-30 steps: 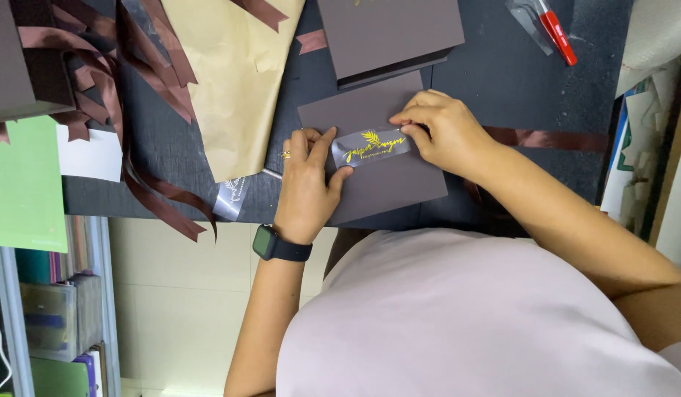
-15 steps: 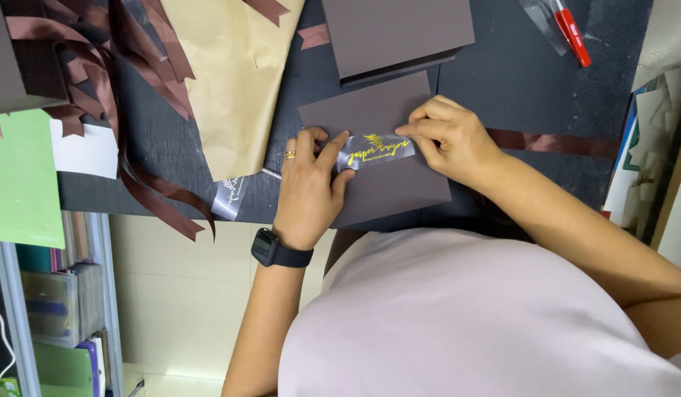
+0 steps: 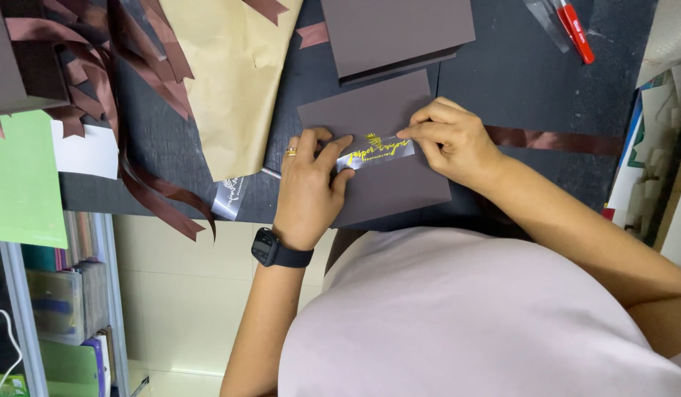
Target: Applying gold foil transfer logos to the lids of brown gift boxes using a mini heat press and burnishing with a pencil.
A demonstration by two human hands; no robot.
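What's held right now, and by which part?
A clear sticker strip with gold lettering, over the brown card: left hand fingers on its left end, right hand grip on its right end.

strip (image 3: 377, 151) on card (image 3: 370, 117) | stack (image 3: 396, 33) behind card | paper (image 3: 234, 73) left

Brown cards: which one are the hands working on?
The nearer brown card, under the clear gold-lettered strip both hands pinch. The far brown stack lies untouched.

Open dark surface (image 3: 517, 81) is left right of the stacked brown cards (image 3: 396, 33); the left edge is crowded by ribbons (image 3: 134, 88) and kraft paper (image 3: 234, 81)
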